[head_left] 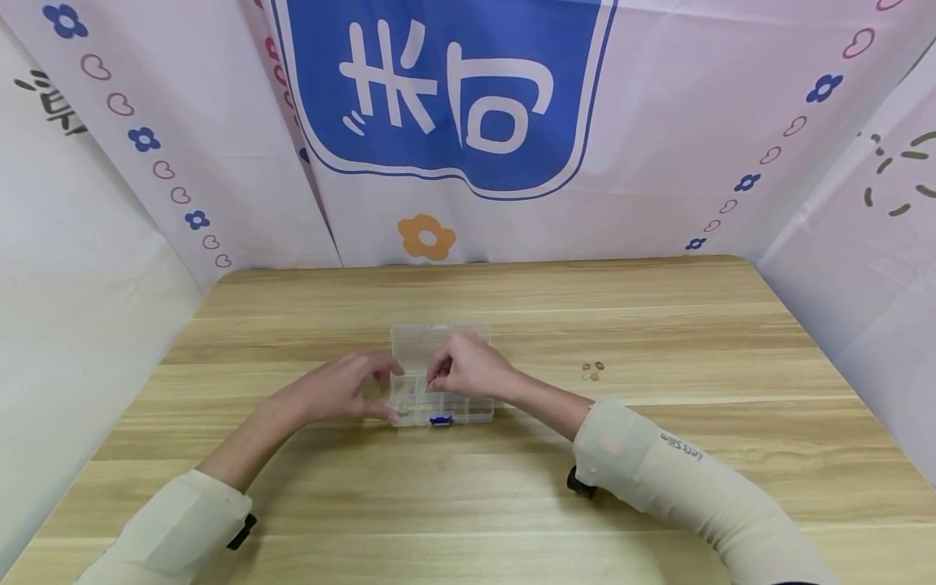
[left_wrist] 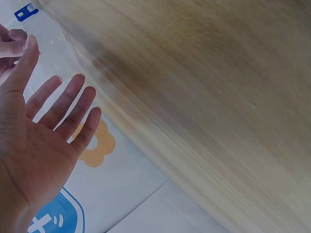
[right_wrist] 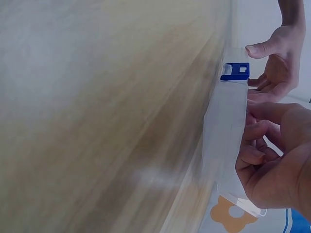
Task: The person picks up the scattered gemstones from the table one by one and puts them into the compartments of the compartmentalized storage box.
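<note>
Filling box (head_left: 478,414), apparently: it sits between left hand (head_left: 332,390), spread at one end, and right hand (head_left: 471,366), bunched over it, can't tell if pinching anything. Bits (head_left: 595,376) right of right hand. Next likely needs gentle release, if loaded.

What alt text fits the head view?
A person's right grip is over an open clear box on a wooden table; the left grip is at the box's left end. A few small pieces lie to the right.
</note>
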A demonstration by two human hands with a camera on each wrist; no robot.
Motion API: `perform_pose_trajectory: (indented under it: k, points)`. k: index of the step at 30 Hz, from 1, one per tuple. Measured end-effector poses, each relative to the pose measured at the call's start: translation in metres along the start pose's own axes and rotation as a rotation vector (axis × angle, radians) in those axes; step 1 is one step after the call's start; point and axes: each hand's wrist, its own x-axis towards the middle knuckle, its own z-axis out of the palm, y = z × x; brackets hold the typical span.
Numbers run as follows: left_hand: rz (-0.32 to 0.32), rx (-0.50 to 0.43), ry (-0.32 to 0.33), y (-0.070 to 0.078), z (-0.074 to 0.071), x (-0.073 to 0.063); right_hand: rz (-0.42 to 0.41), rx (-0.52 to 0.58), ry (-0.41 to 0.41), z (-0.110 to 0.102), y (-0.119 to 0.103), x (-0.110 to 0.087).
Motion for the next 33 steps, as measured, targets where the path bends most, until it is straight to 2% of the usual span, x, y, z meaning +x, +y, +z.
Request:
perform_pose_trajectory:
  k: [9, 22, 33]
  points:
    - [0.002, 0.008, -0.002, 0.001, 0.000, 0.001, 0.027, 0.010, 0.004, -0.003, 0.000, -0.002]
    - [0.005, 0.011, -0.002, 0.002, 0.000, 0.000, -0.022, 0.045, 0.008, -0.014, 0.006, -0.014]
    - [0.001, 0.002, 0.007, 0.001, 0.000, 0.000, 0.048, 0.068, 0.004, -0.028, 0.017, -0.035]
